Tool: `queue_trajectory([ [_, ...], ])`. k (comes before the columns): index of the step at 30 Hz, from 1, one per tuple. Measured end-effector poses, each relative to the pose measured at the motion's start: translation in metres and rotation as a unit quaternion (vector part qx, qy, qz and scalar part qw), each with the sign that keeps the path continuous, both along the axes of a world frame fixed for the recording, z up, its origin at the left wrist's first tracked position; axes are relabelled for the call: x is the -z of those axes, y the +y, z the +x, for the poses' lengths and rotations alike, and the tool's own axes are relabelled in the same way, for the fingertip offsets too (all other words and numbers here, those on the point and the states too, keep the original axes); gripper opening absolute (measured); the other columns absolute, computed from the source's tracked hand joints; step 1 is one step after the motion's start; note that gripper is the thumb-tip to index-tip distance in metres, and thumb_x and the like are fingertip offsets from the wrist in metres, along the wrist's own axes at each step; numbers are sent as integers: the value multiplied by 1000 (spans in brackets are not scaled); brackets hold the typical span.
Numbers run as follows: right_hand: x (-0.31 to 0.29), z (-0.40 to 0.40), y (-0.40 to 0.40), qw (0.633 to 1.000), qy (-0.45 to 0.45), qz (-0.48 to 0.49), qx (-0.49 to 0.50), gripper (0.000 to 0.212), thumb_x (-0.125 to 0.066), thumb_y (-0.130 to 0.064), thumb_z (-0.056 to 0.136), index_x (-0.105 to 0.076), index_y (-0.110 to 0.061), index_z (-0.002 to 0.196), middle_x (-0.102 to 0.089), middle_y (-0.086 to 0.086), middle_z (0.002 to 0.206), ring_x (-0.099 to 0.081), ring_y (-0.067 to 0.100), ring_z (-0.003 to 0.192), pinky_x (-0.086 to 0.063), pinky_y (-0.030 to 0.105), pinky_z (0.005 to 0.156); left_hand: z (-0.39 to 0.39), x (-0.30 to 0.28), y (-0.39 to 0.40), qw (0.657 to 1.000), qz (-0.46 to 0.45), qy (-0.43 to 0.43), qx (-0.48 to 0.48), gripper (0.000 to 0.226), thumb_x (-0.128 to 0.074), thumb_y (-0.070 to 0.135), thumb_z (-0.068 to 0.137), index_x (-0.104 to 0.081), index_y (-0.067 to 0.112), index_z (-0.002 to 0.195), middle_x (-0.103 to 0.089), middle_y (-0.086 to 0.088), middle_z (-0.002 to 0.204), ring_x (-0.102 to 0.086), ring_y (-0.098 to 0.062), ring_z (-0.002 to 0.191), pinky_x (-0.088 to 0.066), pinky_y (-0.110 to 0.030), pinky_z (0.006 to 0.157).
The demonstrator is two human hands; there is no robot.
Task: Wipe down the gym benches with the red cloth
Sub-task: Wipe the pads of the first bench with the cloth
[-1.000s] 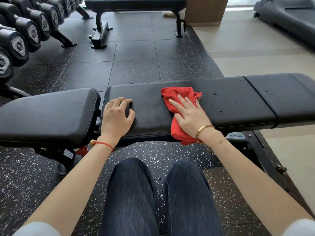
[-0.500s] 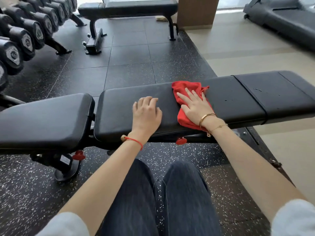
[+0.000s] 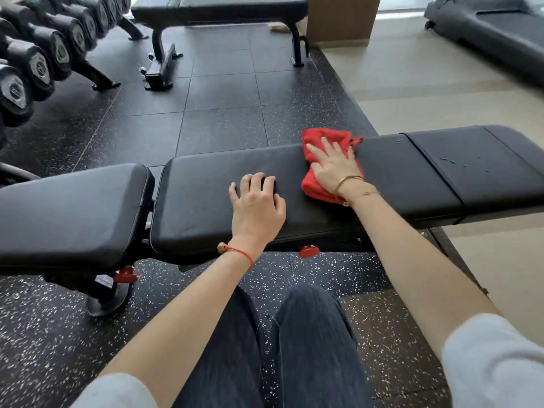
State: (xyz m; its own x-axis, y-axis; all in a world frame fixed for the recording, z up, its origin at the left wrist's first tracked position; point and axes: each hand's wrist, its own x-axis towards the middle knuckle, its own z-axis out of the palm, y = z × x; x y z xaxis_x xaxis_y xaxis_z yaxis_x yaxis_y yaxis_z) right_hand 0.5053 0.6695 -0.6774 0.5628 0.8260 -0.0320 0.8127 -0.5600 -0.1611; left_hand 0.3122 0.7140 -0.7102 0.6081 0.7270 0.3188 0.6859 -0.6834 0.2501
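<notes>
A long black padded gym bench (image 3: 206, 195) runs across the view in front of my knees. The red cloth (image 3: 321, 136) lies crumpled on its middle pad, reaching from the far edge to near the front edge. My right hand (image 3: 334, 166) presses flat on the cloth with fingers spread. My left hand (image 3: 257, 204) rests palm down on the same pad just left of the cloth, fingers slightly curled, holding nothing. Water droplets (image 3: 462, 163) speckle the pad to the right.
A rack of black dumbbells (image 3: 38, 60) lines the far left. A second flat bench (image 3: 217, 7) stands at the back. A wooden pillar (image 3: 341, 19) and a dark treadmill (image 3: 485, 33) are at the back right. The separate seat pad (image 3: 70, 213) is on the left.
Both hands have shifted rightward along the bench pad. The right hand has slid the red cloth toward the right, and the left hand followed beside it.
</notes>
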Motion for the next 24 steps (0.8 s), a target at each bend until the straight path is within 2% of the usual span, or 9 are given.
queue_trajectory([
  [3, 3, -30, -6, 998, -8, 10, -69, 55, -31, -30, 99, -15, -37, 151, -2, 1, 162, -3, 24, 149, 4, 46, 120, -2, 0, 0, 1000, 0, -12, 1, 42, -44, 32, 90, -56, 20, 128, -53, 0, 136, -43, -24, 130, -26, -51, 113],
  [7, 10, -35, -54, 991, -12, 51, -123, 55, -37, -31, 98, -20, -38, 150, -9, -3, 161, -8, 19, 149, 4, 43, 120, -4, 0, 2, 1000, 7, -22, 5, 42, -45, 32, 90, -57, 20, 128, -54, 0, 136, -45, -24, 129, -27, -50, 113],
  [10, 10, -6, -66, 996, -5, 50, -67, 53, -37, -32, 98, -22, -38, 149, -11, -3, 161, -10, 19, 148, 3, 43, 119, -4, 1, 2, 1000, 6, -22, 5, 42, -45, 33, 91, -56, 20, 129, -54, -1, 136, -44, -24, 130, -28, -50, 113],
  [14, 4, 35, -34, 999, 6, 8, 44, 53, -30, -33, 99, -19, -36, 150, -6, 0, 162, -7, 23, 149, 5, 48, 118, -2, 0, 0, 1000, 7, -13, 4, 42, -45, 32, 91, -56, 20, 130, -54, -2, 136, -43, -25, 130, -28, -52, 113],
  [16, 4, 35, -14, 999, 6, 3, 48, 53, -29, -32, 98, -18, -35, 150, -4, 2, 162, -6, 26, 148, 5, 49, 118, -1, 1, 0, 1000, 6, -11, 2, 42, -45, 32, 91, -56, 20, 130, -54, -2, 135, -43, -25, 130, -28, -52, 113],
  [20, 6, -3, 3, 999, -11, 11, -41, 55, -32, -31, 98, -18, -37, 150, -4, 2, 162, -6, 26, 148, 4, 48, 119, 0, 1, 0, 1000, 3, -11, -4, 42, -46, 31, 90, -56, 20, 130, -53, -1, 136, -42, -25, 131, -27, -52, 113],
  [24, 11, -30, -33, 993, -11, 35, -116, 55, -36, -31, 97, -19, -39, 150, -6, -2, 162, -6, 21, 149, 5, 44, 120, -2, 0, 0, 1000, 0, -22, 3, 41, -47, 31, 90, -57, 19, 128, -54, -1, 135, -44, -24, 130, -27, -51, 113],
])
